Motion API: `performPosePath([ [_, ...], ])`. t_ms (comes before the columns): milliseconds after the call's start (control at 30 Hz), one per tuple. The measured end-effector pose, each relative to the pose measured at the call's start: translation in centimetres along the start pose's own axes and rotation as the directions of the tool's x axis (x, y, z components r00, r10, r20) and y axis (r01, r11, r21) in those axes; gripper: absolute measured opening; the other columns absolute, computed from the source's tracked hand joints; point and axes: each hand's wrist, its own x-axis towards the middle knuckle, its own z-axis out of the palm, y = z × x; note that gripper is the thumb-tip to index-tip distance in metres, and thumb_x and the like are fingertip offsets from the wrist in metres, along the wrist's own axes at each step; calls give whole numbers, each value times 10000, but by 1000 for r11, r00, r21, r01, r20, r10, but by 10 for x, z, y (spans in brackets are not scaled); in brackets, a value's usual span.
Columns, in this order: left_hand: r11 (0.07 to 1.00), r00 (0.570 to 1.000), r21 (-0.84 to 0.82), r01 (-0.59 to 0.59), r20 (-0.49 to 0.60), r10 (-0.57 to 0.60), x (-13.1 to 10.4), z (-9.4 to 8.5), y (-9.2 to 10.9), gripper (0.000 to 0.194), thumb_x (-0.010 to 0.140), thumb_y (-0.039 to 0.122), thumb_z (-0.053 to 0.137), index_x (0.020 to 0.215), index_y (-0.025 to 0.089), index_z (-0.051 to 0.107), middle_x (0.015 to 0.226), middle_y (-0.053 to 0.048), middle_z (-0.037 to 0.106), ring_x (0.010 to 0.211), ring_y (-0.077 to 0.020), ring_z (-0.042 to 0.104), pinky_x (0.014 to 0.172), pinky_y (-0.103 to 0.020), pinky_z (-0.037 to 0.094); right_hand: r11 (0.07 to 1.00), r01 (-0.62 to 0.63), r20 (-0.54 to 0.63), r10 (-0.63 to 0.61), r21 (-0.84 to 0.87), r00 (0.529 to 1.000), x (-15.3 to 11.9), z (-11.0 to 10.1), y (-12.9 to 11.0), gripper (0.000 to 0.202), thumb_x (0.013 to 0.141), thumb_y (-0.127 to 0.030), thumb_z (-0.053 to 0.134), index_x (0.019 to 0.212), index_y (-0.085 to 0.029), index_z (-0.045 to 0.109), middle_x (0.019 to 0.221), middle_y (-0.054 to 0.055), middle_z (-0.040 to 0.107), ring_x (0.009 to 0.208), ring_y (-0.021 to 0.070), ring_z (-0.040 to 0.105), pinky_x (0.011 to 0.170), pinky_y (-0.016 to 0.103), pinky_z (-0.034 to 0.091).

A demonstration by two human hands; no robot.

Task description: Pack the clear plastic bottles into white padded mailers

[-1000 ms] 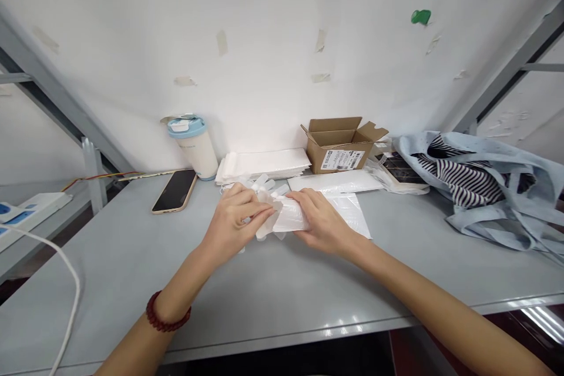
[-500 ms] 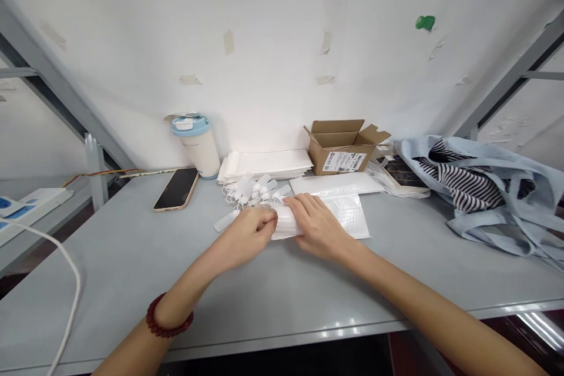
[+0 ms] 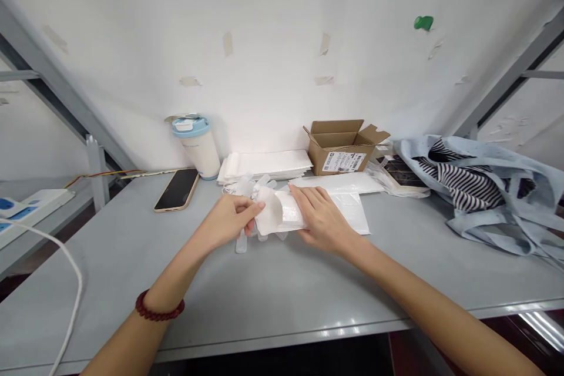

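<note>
Packing stn, prob. in workshop: grey metal table (image 3: 273, 299) w/ white mailers (image 3: 291, 209), labelled cardbd box (image 3: 342, 160), steel frame (image 3: 59, 79).

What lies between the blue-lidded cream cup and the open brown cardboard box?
A stack of flat white packets lies between the cup and the box, in the head view.

And the left hand (image 3: 238, 217) has pulled back leftward, its fist now loosened; up comes the white bag's flap (image 3: 268, 211), standing clear where it was hidden, and a plastic tag (image 3: 241, 242) now pokes out below, possibly shifted.
</note>
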Motion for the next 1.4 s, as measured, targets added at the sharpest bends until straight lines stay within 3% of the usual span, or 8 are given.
performPosePath([
  [67, 996, 995, -85, 39, 99, -30, 2, 6, -1, 392, 781, 441, 543, 504, 179, 451, 435, 37, 471, 392, -93, 452, 421, -216, 348, 998, 48, -19, -49, -50, 999, 0, -1, 0, 640, 789, -192, 478, 1366, -4, 274, 1203, 233, 542, 1115, 333, 480, 884, 477, 404],
  [233, 978, 1000, -209, 18, 21, -14, 4, 14, -1, 430, 810, 397, 521, 472, 178, 369, 406, 58, 398, 369, -69, 422, 420, -200, 329, 975, 137, -67, -151, -176, 986, -1, -2, 1, 464, 839, -55, 356, 1297, 2, 405, 1175, 229, 581, 1140, 306, 506, 887, 453, 426],
  [467, 964, 965, -30, -263, -34, 262, 4, 22, -6, 399, 900, 434, 385, 709, 159, 601, 691, -34, 650, 643, -145, 586, 609, -260, 472, 963, 196, 21, -195, -187, 980, -5, 1, 3, 420, 832, 1, 352, 1224, -25, 500, 1165, 201, 621, 1075, 264, 579, 879, 435, 461],
  [700, 619, 681, 458, -638, -40, 731, 3, 34, -16, 255, 866, 174, 483, 1113, 171, 542, 1206, -109, 577, 1165, -220, 495, 973, -388, 421, 965, 172, -67, -188, -198, 980, -1, -1, 11, 342, 848, -11, 341, 1112, -39, 555, 1033, 166, 684, 937, 231, 640, 783, 372, 499],
  [833, 484, 588, 561, -671, 5, 809, 7, 42, -24, 269, 879, 114, 446, 1138, 155, 506, 1150, -116, 615, 1093, -210, 560, 893, -358, 480, 969, 184, -90, -201, -165, 975, -4, 1, 10, 300, 852, -31, 377, 1086, -77, 559, 922, 116, 711, 806, 189, 664, 636, 295, 504],
  [1000, 341, 473, 651, -678, 32, 880, 7, 50, -27, 200, 864, 62, 420, 917, 160, 586, 865, -73, 687, 827, -196, 631, 746, -336, 496, 973, 154, -167, -182, -172, 969, -4, -4, 4, 272, 885, -88, 415, 1122, -113, 546, 880, 70, 710, 664, 133, 637, 576, 261, 475],
  [1200, 357, 469, 657, -664, -7, 883, 7, 49, -27, 215, 885, 100, 407, 929, 160, 608, 823, -70, 688, 796, -187, 636, 723, -323, 490, 972, 203, -200, -225, -122, 954, -4, -8, 1, 246, 885, -37, 384, 898, -166, 593, 791, 30, 670, 675, 112, 600, 589, 250, 420],
  [1400, 393, 615, 725, -565, 54, 786, 4, 51, -24, 215, 917, 154, 383, 830, 154, 579, 716, -56, 644, 695, -192, 598, 638, -315, 436, 968, 177, -256, -220, -178, 941, -3, -8, 7, 224, 883, -44, 390, 808, -176, 554, 636, 1, 590, 570, 116, 514, 539, 265, 347],
])
